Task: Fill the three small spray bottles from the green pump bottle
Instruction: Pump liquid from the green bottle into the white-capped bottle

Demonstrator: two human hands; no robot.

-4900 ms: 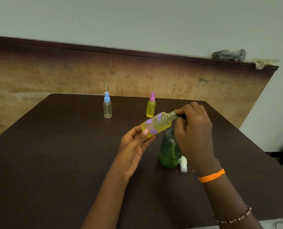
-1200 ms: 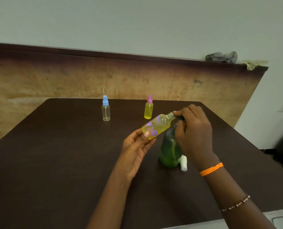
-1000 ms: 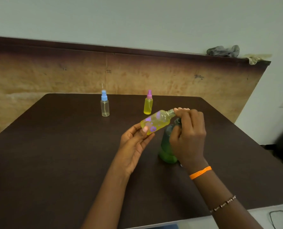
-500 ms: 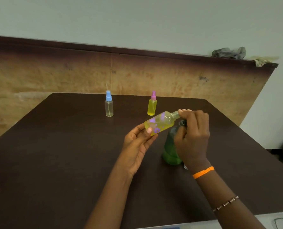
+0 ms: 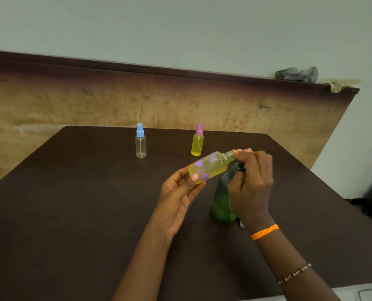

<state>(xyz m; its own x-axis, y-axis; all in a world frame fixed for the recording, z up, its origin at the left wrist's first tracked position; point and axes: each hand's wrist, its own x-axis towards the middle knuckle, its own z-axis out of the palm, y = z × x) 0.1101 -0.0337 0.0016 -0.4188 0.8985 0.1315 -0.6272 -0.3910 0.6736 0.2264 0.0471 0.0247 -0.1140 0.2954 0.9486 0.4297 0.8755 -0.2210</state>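
Your left hand [image 5: 178, 192] holds the flowered spray bottle [image 5: 209, 167] by its lower end, thumb across the front and fingers curled behind it. The bottle is tilted, with its open neck pointing up and to the right, and it has yellow liquid inside. Your right hand [image 5: 250, 183] is curled over the top of the green pump bottle [image 5: 221, 203], gripping the pump head, with its fingertips [image 5: 241, 152] right at the neck of the tilted bottle. The green pump bottle stands upright on the dark bench [image 5: 72, 213], just right of centre and mostly hidden behind that hand.

Farther back on the bench stand two more small spray bottles, well apart from each other: a clear bottle with a blue cap [image 5: 140, 142] on the left, and a yellow bottle with a pink cap [image 5: 197, 141] to its right. You wear an orange band [image 5: 265, 231] on your right wrist and a beaded bracelet [image 5: 295, 274] farther up that arm.
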